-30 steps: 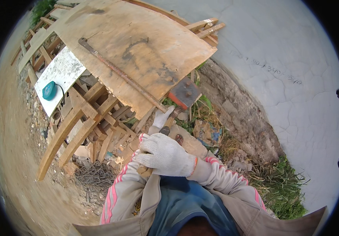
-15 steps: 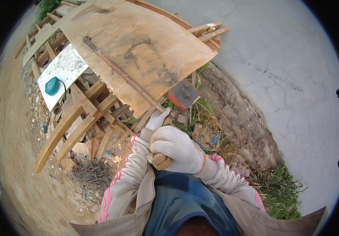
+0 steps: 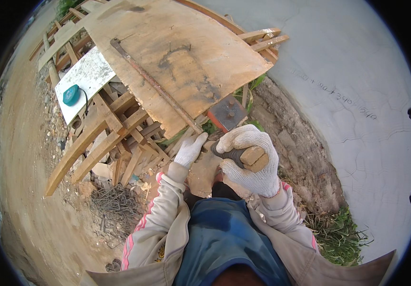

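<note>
My right hand (image 3: 258,157) is raised in a white knit glove, its fingers curled round a tool (image 3: 254,158) with a blocky wooden end and a dark, ridged shaft. The tool's far end is hard to make out. Left of it, my gloved left hand (image 3: 190,151) is low, fingers pressed together, at the near end of a rusty hooked bar (image 3: 155,86). Whether its fingertips pinch the bar or something small is hidden. That bar slants across a worn plywood sheet (image 3: 210,52) with nails sticking up. Just beyond my right hand sits a red-sided metal block (image 3: 227,114) with bolts on top.
Curved timber offcuts (image 3: 91,148) pile up at the left below a white board (image 3: 86,69) carrying a teal tape measure (image 3: 71,95). Tangled wire (image 3: 115,202) lies on the ground. A cracked grey wall (image 3: 353,95) with rough footing and grass (image 3: 339,238) stands at right.
My right hand has risen and moved right with the tool, away from my left hand, turning its wooden end upward. My left hand stays by the bar's near end. The view has shifted slightly.
</note>
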Motion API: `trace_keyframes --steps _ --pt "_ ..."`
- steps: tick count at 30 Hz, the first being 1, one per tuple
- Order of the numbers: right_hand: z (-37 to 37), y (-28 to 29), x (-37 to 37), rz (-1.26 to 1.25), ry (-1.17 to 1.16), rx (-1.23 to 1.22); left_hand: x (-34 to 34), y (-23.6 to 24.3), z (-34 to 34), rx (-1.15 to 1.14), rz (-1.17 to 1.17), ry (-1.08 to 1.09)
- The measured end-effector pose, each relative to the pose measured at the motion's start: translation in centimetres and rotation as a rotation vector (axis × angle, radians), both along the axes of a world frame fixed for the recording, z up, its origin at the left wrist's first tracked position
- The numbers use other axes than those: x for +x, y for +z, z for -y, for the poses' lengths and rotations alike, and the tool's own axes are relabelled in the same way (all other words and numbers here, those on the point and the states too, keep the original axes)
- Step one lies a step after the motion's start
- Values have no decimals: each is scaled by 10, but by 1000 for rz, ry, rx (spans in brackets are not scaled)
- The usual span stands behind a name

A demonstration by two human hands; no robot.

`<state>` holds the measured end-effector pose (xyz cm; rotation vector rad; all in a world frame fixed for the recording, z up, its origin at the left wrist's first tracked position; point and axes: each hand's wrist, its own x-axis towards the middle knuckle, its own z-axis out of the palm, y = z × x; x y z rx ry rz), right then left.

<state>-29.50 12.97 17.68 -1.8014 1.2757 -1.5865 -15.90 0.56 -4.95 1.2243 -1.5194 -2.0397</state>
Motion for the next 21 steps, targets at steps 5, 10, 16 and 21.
trace_keyframes --steps 5,10,16,21 --pt "-8 -12 45 -325 52 46 -4 0 -9 -231 -65 31" --pt "-7 -25 62 -519 144 27 -26 -22 4 -40 -51 49" --pt "-5 -10 67 -554 194 17 -34 -42 5 27 -188 70" --pt "-8 -9 61 -556 190 8 -33 -46 4 49 -121 147"
